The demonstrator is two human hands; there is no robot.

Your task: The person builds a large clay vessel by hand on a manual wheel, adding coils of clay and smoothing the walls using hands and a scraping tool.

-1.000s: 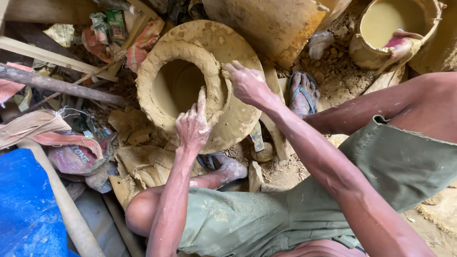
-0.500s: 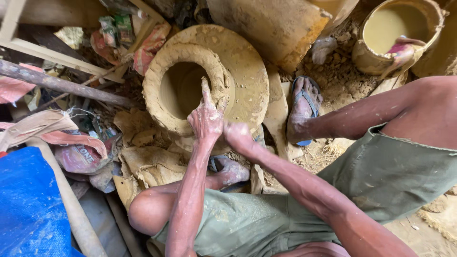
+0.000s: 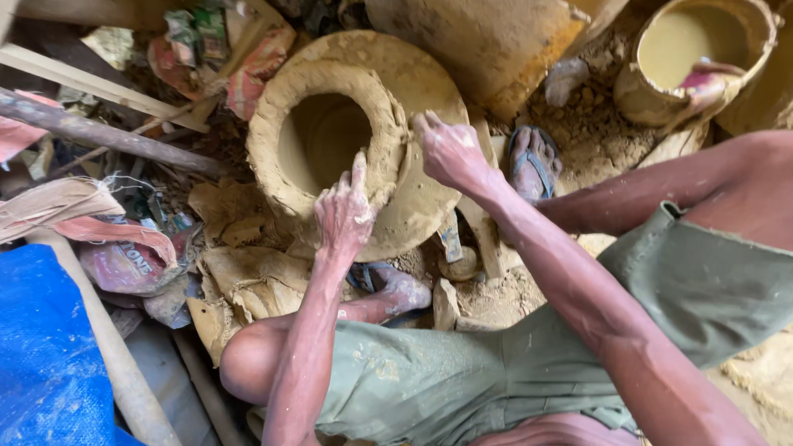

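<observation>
Clay pot (image 3: 347, 140), wide-mouthed and still wet, stands on the littered ground just beyond the person's knees. Left hand (image 3: 345, 213) lies flat on the near rim, fingers together and stretched, holding nothing. Right hand (image 3: 448, 150) presses its spread fingers against the pot's right shoulder; half a second ago it sat low beside the left hand at the near side, so it has swung back out to the right. A bucket of muddy water (image 3: 690, 62) stands far right, a blue sheet (image 3: 45, 355) near left.
</observation>
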